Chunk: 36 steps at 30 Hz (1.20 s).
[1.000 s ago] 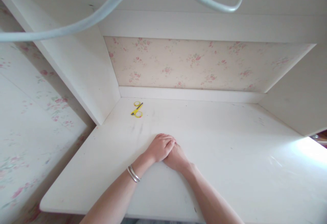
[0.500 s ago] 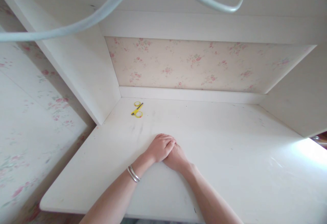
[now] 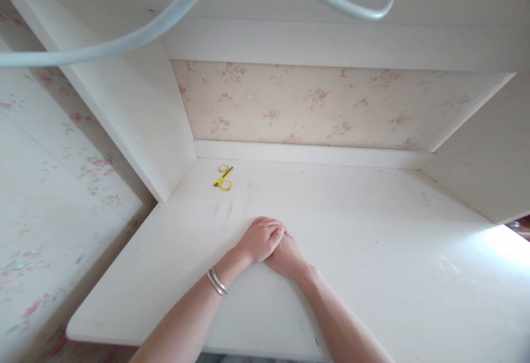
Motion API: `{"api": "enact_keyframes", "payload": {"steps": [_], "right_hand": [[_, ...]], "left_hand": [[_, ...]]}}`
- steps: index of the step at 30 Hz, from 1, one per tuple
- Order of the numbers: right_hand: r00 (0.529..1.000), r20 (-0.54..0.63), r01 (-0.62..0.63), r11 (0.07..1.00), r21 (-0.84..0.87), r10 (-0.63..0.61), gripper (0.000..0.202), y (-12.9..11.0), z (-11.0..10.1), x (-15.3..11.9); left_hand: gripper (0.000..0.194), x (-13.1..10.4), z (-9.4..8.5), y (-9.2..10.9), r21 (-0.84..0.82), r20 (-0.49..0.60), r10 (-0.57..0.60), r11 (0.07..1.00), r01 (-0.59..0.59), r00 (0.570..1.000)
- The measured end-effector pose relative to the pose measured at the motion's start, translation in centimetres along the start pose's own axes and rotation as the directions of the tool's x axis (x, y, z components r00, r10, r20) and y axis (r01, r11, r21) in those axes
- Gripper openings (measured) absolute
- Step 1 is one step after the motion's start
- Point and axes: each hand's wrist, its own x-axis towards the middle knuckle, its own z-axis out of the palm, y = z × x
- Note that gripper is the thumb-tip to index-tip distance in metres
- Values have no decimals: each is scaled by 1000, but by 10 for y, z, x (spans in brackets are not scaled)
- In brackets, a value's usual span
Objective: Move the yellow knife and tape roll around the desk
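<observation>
My left hand (image 3: 260, 240) lies over my right hand (image 3: 286, 254) on the white desk, its fingers folded across the back of the right one. The right hand's fingers are mostly hidden underneath. Two silver bangles (image 3: 217, 281) circle my left wrist. Farther back and to the left, apart from both hands, is a yellow and black utility knife (image 3: 223, 176). It lies slantwise between two yellow rings that look like small tape rolls, an upper ring (image 3: 219, 167) and a lower ring (image 3: 231, 186).
The white desktop (image 3: 351, 252) has a rounded front left corner. A left side panel (image 3: 124, 109), a right side panel (image 3: 488, 159) and an overhead shelf (image 3: 331, 43) enclose its back. A pale cable (image 3: 124, 44) crosses the top of the view close to the camera.
</observation>
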Motion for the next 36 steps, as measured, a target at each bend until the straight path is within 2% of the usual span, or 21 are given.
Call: {"api": "enact_keyframes", "payload": {"steps": [4,10,19,23,25,28,31,33,36], "right_hand": [[1000,-18,7,1000,-7,-7,46,1,1,0],[1000,18,-4,1000,-28,5,47,3,4,1],[1000,-22,19,1000,3,-19,47,3,4,0],[998,-55,11,1000,25,-9,43,2,2,1],[994,-93,65,996,54,-60,36,0,-2,2],[986,-122,124,988,91,-112,30,-1,-9,3],[988,-125,99,989,106,-86,30,-1,-12,5],[989,-130,89,989,119,-73,30,1,-11,6],[987,-144,88,986,140,-68,30,3,-10,7]], "left_hand": [[39,0,0,0,4,0,-4,1000,4,1000],[39,0,-1,2,14,5,0,1000,0,1000],[37,-1,3,0,9,-16,7,1000,-7,1000],[33,1,3,-11,-8,-37,18,1000,-19,999],[34,7,-9,-28,29,-86,13,1000,-10,996],[42,25,-45,-69,164,-167,-20,985,47,986],[43,46,-87,-121,384,-206,-162,893,233,965],[48,57,-108,-152,487,-159,-246,823,293,956],[55,67,-123,-187,520,-105,-308,793,316,946]]}}
